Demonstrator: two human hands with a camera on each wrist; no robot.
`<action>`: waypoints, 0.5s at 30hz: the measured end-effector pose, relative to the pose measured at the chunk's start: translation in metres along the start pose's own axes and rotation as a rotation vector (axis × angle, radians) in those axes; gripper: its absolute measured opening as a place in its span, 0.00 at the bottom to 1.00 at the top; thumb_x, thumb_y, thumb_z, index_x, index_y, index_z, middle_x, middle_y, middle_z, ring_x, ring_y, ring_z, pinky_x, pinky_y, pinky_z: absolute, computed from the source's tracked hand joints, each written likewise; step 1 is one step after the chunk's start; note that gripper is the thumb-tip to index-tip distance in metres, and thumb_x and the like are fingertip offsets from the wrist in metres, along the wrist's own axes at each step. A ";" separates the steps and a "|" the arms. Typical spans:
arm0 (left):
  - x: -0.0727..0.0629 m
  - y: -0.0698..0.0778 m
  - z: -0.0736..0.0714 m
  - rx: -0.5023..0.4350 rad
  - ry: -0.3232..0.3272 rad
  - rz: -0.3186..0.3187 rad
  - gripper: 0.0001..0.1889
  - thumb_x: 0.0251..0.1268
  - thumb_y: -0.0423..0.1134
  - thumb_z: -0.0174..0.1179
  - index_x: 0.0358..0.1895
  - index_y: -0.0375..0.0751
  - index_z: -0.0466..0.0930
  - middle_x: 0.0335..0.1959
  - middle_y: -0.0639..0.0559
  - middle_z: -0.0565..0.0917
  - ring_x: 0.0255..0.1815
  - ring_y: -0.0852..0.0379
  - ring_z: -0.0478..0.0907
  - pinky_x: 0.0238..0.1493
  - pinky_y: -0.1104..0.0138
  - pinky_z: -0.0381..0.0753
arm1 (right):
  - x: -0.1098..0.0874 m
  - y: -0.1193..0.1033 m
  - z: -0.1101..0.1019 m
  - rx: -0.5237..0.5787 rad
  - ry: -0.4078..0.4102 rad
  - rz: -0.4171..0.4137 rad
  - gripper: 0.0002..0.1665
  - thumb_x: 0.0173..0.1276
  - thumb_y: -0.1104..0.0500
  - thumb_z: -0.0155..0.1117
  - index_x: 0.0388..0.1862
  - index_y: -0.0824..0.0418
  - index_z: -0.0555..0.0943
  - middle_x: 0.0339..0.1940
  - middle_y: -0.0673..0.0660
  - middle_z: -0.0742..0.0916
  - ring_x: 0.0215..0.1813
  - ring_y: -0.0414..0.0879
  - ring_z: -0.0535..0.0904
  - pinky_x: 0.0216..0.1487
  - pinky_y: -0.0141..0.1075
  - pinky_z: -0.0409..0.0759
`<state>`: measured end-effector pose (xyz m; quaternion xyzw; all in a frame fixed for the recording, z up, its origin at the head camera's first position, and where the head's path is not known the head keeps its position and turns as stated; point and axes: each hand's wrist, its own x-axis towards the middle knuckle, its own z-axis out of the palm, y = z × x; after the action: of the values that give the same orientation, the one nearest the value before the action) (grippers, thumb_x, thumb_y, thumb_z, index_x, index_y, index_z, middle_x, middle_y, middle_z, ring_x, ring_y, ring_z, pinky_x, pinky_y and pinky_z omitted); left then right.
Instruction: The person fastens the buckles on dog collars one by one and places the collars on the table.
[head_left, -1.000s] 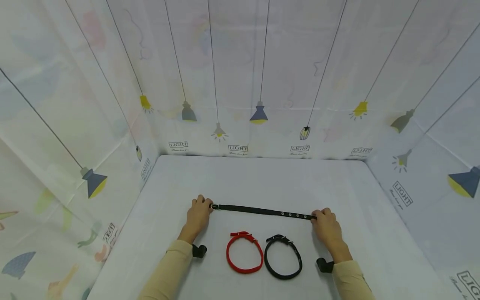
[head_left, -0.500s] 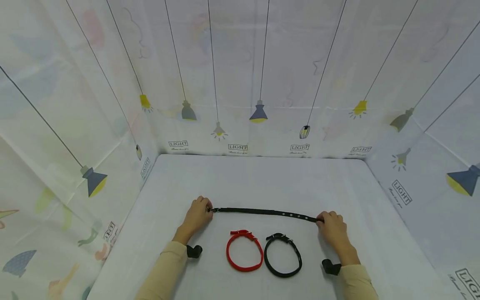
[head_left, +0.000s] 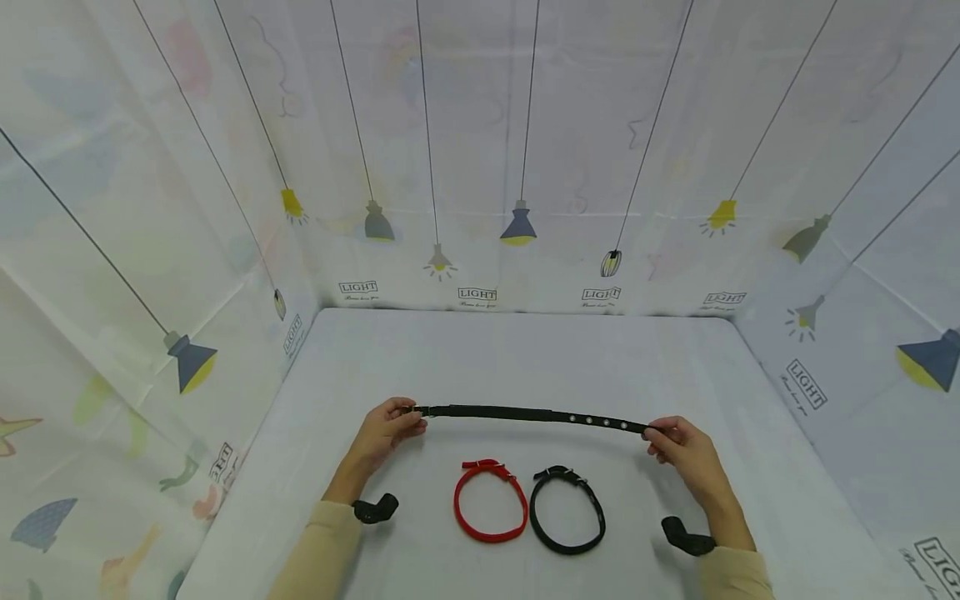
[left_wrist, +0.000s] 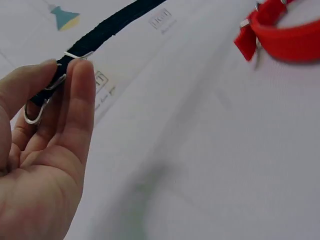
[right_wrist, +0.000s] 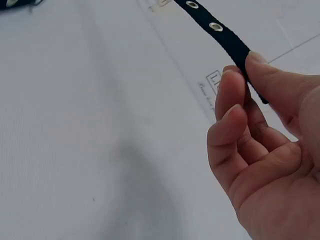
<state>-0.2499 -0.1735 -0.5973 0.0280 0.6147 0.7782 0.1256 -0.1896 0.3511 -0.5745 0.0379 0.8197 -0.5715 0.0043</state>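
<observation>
A black collar [head_left: 502,412] is stretched out lengthwise between both hands, above the white table. My left hand [head_left: 382,432] pinches its buckle end; in the left wrist view the metal buckle and D-ring [left_wrist: 35,114] show between thumb and fingers. At the other end, my right hand [head_left: 688,454] pinches the strap's tip, just past a row of metal eyelets [right_wrist: 215,27]. Nearer to me, a red collar [head_left: 491,537] lies buckled into a loop. Right beside it lies a second black collar [head_left: 567,550], also fastened in a loop.
The white table [head_left: 525,354] is enclosed by hanging cloth [head_left: 465,125] printed with lamps at the back and sides. A black wrist camera [head_left: 377,508] sits on the left wrist and another black wrist camera [head_left: 686,537] on the right.
Both hands have moved apart and turned palms inward, raising the black collar off the table. The two looped collars have stayed put.
</observation>
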 end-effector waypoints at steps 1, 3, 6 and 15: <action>-0.002 0.001 0.001 -0.110 -0.012 -0.013 0.17 0.72 0.29 0.57 0.59 0.27 0.65 0.41 0.47 0.83 0.42 0.57 0.87 0.50 0.66 0.85 | -0.002 -0.001 -0.001 0.114 -0.012 -0.008 0.20 0.72 0.52 0.65 0.54 0.65 0.76 0.37 0.54 0.87 0.36 0.43 0.83 0.38 0.35 0.83; -0.006 0.003 0.002 -0.295 -0.033 -0.027 0.13 0.75 0.28 0.53 0.58 0.32 0.66 0.40 0.51 0.83 0.42 0.59 0.87 0.51 0.67 0.84 | -0.005 -0.001 -0.002 0.318 -0.047 -0.036 0.13 0.74 0.57 0.62 0.52 0.62 0.76 0.36 0.50 0.87 0.36 0.40 0.83 0.39 0.33 0.83; -0.013 0.008 0.010 -0.500 -0.050 -0.028 0.08 0.79 0.30 0.46 0.52 0.44 0.73 0.42 0.53 0.83 0.44 0.59 0.84 0.51 0.70 0.83 | -0.009 -0.003 0.000 0.616 -0.139 -0.124 0.08 0.78 0.66 0.53 0.50 0.59 0.77 0.38 0.50 0.87 0.38 0.39 0.83 0.40 0.31 0.82; -0.028 0.014 0.046 -0.988 -0.152 0.027 0.19 0.83 0.41 0.39 0.46 0.47 0.84 0.43 0.55 0.85 0.52 0.58 0.81 0.63 0.63 0.75 | -0.010 -0.020 0.020 1.264 -0.459 -0.335 0.30 0.83 0.66 0.21 0.57 0.68 0.77 0.55 0.59 0.83 0.54 0.49 0.79 0.53 0.36 0.79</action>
<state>-0.2156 -0.1397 -0.5693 0.0299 0.1612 0.9737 0.1583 -0.1817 0.3247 -0.5627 -0.2160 0.3026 -0.9260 0.0664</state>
